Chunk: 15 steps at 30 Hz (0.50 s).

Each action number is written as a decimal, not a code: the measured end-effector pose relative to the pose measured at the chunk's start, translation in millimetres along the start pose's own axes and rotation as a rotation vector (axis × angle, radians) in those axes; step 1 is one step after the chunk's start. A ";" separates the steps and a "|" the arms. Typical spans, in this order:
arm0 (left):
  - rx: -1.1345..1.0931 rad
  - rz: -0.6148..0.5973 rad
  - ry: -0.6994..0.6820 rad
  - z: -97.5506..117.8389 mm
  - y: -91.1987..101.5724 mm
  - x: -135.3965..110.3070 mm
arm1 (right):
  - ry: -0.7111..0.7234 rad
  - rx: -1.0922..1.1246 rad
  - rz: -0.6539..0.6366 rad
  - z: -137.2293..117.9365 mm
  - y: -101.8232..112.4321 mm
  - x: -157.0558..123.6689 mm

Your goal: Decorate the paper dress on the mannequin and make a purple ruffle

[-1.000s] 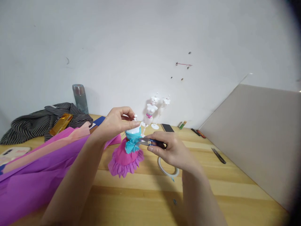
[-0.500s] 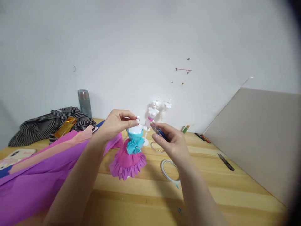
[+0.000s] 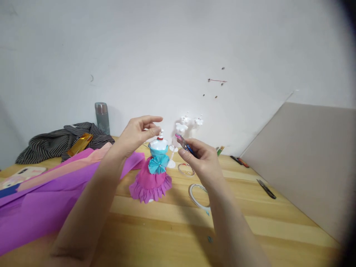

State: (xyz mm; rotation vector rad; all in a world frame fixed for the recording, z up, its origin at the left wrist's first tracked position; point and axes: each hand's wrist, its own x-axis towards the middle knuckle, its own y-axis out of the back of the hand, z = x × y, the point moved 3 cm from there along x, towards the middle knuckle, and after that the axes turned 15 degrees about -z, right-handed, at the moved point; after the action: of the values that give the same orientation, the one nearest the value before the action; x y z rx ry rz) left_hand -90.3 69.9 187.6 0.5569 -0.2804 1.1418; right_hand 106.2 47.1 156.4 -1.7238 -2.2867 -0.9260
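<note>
While the left hand (image 3: 133, 133) is positioned at the neck of the small dress form (image 3: 158, 144), its thumb and forefinger stand apart; contact between the thumb and the neck knob cannot be confirmed. The right hand (image 3: 204, 157) is closed around a dark-and-blue tool (image 3: 188, 145), metal tip angled up and toward the form, clear of the dress. Whether the tool's own tip is parted cannot be determined.

The dress form stands upright, directly below the left fingertips and to the left of the right-hand grip. Fitted components, from top: turquoise bodice band (image 3: 158, 150), turquoise rosette (image 3: 159, 164) at the waist, pink skirt (image 3: 146, 178), purple ruffle (image 3: 150, 193) at the hem. Judged by these, the outfit is substantially assembled. Neither hand holds a loose dress piece; any remaining trimming or adjustment is not evident from this view.

Container: one flask (image 3: 102, 118), behind and to the left of the left-hand grip, with its metal cap on; contents are not visible. Purple paper (image 3: 66, 193) lies left of the left forearm, uncontained. A white ring (image 3: 198, 204) lies below the right hand.
</note>
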 end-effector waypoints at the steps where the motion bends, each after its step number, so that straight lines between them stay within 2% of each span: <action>1: 0.026 0.071 -0.031 0.6 2.7 0.1 | 0.010 0.005 0.004 -1.3 0.0 -1.0; 3: 0.103 0.215 -0.101 5.1 8.7 -1.8 | 0.033 -0.003 0.027 -4.4 0.4 -3.4; 5: 0.182 0.292 -0.171 14.4 12.5 -7.0 | 0.055 -0.040 0.062 -7.8 0.7 -5.9; 11: 0.382 0.281 -0.324 57.8 4.8 -41.2 | 0.084 -0.056 0.147 -15.6 -1.7 -9.4; 15: 0.365 0.392 -0.368 81.6 -6.8 -65.1 | 0.084 -0.052 0.174 -13.9 -2.9 -9.7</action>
State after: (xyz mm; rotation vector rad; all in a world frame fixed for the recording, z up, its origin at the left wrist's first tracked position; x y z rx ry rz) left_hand -104.7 -27.8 222.1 1.0733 -0.5190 1.4793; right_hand 103.3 31.0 162.1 -1.8323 -2.0403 -1.0096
